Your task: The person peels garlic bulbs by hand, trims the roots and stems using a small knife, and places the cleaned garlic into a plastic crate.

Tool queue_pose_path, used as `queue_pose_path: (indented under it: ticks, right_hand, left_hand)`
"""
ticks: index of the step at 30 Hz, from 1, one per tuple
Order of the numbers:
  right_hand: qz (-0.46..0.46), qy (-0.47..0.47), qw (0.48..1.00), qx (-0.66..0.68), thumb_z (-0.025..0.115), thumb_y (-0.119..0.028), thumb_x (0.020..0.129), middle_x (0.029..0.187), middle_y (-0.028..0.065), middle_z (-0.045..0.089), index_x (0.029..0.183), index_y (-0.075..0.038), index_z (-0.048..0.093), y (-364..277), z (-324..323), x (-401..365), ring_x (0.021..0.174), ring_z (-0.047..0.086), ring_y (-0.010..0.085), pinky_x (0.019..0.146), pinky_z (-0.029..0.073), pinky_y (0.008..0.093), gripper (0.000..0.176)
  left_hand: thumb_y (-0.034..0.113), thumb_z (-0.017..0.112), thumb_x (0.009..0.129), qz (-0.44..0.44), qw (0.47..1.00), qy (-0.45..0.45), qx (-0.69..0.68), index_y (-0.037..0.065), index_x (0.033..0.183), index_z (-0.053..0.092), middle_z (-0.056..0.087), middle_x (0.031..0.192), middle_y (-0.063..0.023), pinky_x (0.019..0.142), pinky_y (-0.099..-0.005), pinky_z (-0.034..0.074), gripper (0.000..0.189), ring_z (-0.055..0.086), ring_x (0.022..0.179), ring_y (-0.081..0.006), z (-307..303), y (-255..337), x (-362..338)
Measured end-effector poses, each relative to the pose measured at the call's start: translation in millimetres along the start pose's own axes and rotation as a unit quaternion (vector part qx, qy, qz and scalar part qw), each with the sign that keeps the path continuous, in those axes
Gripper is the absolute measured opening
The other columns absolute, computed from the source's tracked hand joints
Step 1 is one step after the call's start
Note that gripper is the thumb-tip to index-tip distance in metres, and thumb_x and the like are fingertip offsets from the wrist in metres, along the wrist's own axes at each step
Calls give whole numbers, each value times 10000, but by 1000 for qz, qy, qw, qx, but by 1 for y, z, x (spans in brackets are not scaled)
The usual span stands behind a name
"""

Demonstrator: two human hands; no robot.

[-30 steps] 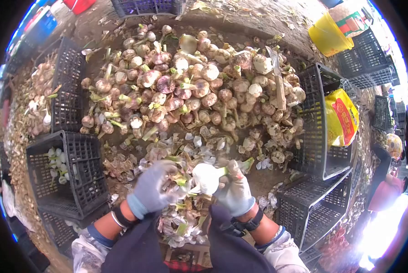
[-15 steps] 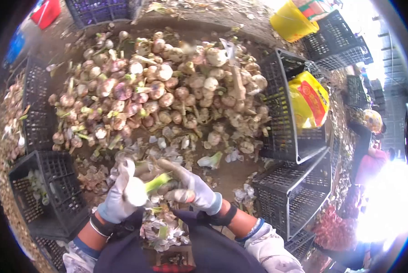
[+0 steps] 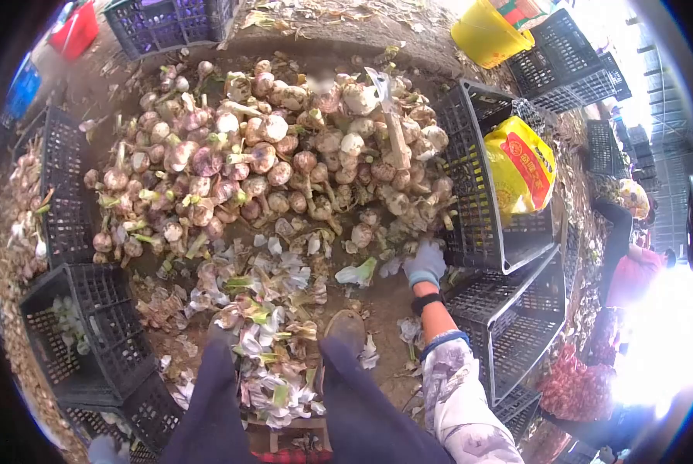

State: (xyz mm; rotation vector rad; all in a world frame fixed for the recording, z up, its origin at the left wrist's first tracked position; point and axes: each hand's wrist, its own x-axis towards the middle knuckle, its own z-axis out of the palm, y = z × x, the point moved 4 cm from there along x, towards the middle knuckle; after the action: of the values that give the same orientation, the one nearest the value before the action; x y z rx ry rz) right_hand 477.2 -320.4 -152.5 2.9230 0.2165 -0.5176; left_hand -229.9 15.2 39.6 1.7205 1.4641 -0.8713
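My right hand, in a pale glove, reaches forward to the near right edge of a heap of garlic bulbs. Its fingers curl down over a bulb there, and the fingertips are partly hidden. At the bottom left edge of the view, only part of my gloved left hand shows, beside the lower black crate; its fingers cannot be made out. Peeled papery skins and cut stalks lie between my legs and on the ground before me.
Black crates stand on the left and right. A yellow bag sits in the upright right crate. A wooden-handled tool lies on the heap. A yellow bucket is behind. Another person is at far right.
My hands, together before me around a white garlic bulb with a green stem, have parted. The left went down to the lower left; the right went out to the heap. The bulb is out of sight.
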Motion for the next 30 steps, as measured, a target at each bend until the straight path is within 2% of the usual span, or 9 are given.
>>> queue_pose_path:
  ticks: [2, 3, 6, 7, 9, 13, 17, 22, 30]
  right_hand:
    - [-27, -3, 994, 103, 792, -340, 735, 1149, 220, 654, 1194, -68, 599, 0, 16, -14, 1066, 626, 418, 902, 520, 442, 567]
    - [-66, -56, 972, 216, 799, -309, 743, 1133, 233, 655, 1181, -52, 600, -10, 14, -34, 1057, 632, 409, 898, 518, 425, 546]
    - [-175, -171, 795, 555, 817, -48, 730, 1152, 77, 647, 1185, -42, 592, -82, -16, -120, 1030, 623, 162, 924, 517, 301, 507]
    - [-253, -200, 707, 629, 843, -90, 727, 1163, 80, 638, 1203, -42, 582, -101, -10, -136, 1046, 623, 171, 937, 514, 307, 545]
    - [-350, -101, 775, 517, 844, -97, 680, 1206, 129, 632, 1252, -56, 567, -140, -72, -180, 1120, 625, 263, 986, 496, 350, 637]
    - [-527, -75, 742, 407, 778, -98, 756, 1299, 184, 591, 1353, -46, 529, -170, -106, -221, 1233, 559, 345, 1053, 450, 412, 649]
    - [-304, -254, 714, 578, 611, -276, 962, 1162, 160, 661, 1288, 10, 589, -167, -88, -199, 1064, 647, 262, 945, 481, 336, 434]
    - [-231, -337, 672, 618, 696, -232, 924, 1092, 96, 665, 1168, 14, 662, -184, -85, -213, 1005, 603, 175, 911, 470, 317, 348]
    - [-330, -307, 642, 620, 683, -122, 926, 1045, 80, 679, 1119, 3, 680, -178, -87, -216, 974, 615, 175, 876, 473, 307, 230]
  left_hand:
    - [352, 774, 797, 46, 968, 113, -218, 54, 983, 675, 719, 960, -173, 692, -424, 542, 365, 613, 683, -344, 18, -19, 9]
    - [50, 603, 844, 271, 934, 217, 77, 7, 906, 696, 673, 814, -141, 691, -382, 518, 120, 664, 775, -300, -8, 117, -23]
    - [69, 616, 875, 421, 900, 55, -100, 3, 1012, 719, 706, 905, -144, 768, -351, 528, 183, 676, 832, -286, -1, 268, 11]
    - [106, 617, 905, 525, 847, 5, -84, 3, 1219, 643, 651, 1201, -167, 909, -374, 519, 331, 657, 1053, -302, 12, 297, 33]
    - [190, 641, 948, 434, 774, -202, -416, 9, 1523, 245, 370, 1484, -161, 1053, -369, 434, 721, 526, 1232, -240, 66, 346, 66]
    - [173, 781, 844, 302, 693, -215, -618, 11, 1515, 247, 485, 1346, -129, 1008, -357, 464, 872, 530, 1197, -206, 75, 383, 89]
    - [360, 896, 701, 523, 801, 208, -203, -22, 1442, 358, 557, 1241, -136, 924, -358, 501, 992, 601, 1082, -229, 58, 376, 79]
    - [324, 923, 587, 575, 774, 226, -139, -8, 1396, 406, 518, 1311, -215, 1001, -513, 419, 1016, 507, 1154, -421, 61, 388, 63]
    - [293, 910, 644, 558, 788, 99, -241, -23, 1475, 354, 490, 1356, -182, 1060, -423, 397, 1048, 492, 1258, -320, 63, 374, 67]
